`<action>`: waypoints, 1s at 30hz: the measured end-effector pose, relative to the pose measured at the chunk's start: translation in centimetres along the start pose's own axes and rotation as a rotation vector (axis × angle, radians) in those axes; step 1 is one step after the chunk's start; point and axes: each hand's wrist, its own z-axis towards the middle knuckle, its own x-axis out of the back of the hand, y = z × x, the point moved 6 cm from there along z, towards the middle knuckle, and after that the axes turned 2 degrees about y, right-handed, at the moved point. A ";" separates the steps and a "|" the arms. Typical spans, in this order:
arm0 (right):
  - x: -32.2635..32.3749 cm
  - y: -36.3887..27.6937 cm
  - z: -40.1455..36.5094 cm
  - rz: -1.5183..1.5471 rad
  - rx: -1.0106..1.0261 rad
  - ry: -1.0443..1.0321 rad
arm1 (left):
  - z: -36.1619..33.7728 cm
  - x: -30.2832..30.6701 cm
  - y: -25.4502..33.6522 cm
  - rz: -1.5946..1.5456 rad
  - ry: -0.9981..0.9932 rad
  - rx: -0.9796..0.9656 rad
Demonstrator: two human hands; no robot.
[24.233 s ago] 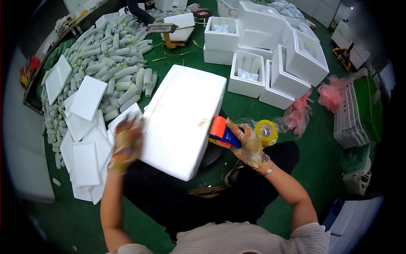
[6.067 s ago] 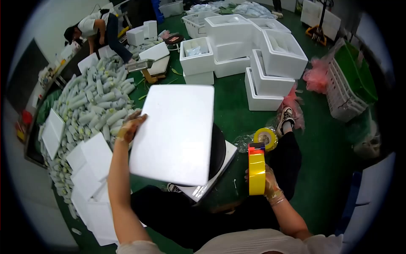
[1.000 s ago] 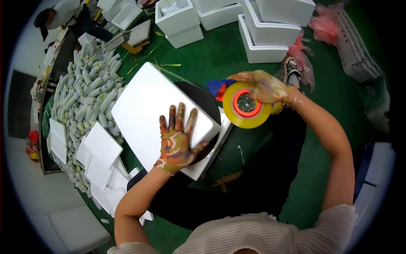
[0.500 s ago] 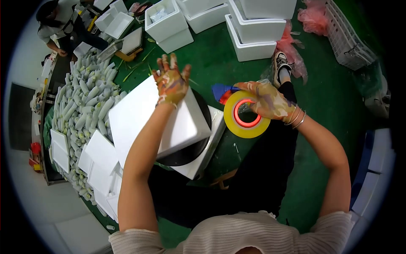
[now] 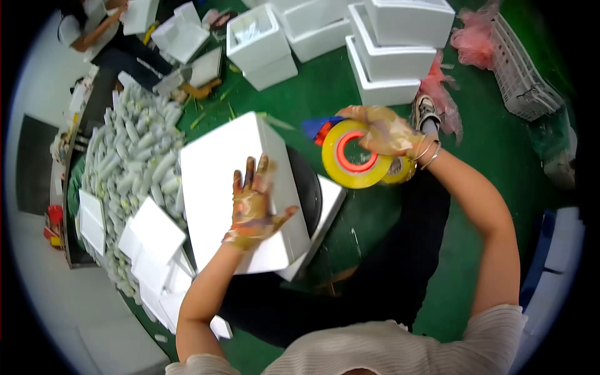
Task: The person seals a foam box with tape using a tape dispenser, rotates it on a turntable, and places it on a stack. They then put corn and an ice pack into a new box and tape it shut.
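My left hand (image 5: pixel 255 209), in a camouflage-patterned glove, is open with fingers spread over the near part of a closed white foam box (image 5: pixel 215 156). The box rests on a black round plate (image 5: pixel 305 187), which sits on another white foam piece (image 5: pixel 330 203). To the right, my right hand (image 5: pixel 386 130), gloved alike, is closed on a tape dispenser (image 5: pixel 320 129) with a blue and red head. It carries a wide roll of yellow tape (image 5: pixel 333 164) with a red core. Dispenser and roll are apart from the box, off its right side.
Left of the box lies a large heap of pale, wrapped long vegetables (image 5: pixel 140 140), with loose white lids (image 5: pixel 156 234) in front. White foam boxes (image 5: pixel 390 56) are stacked ahead. A grey crate (image 5: pixel 522 72) and pink plastic bags (image 5: pixel 473 44) stand right. A person (image 5: pixel 106 37) works at the back left.
The box has turned on the plate. My left hand has come back towards me, and my right hand has moved slightly left with the tape dispenser. The person behind now holds a white box.
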 end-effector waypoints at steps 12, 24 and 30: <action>-5.4 -8.5 -20.0 -0.342 -0.176 -0.018 | 0.3 -1.0 -0.1 0.004 0.030 0.199; -14.7 -15.1 -28.6 -0.167 -0.430 -0.066 | 1.1 -2.2 -0.9 0.063 0.085 0.349; -19.5 -15.7 -24.6 -0.237 -0.267 -0.090 | 1.7 -3.1 -1.9 0.106 0.152 0.437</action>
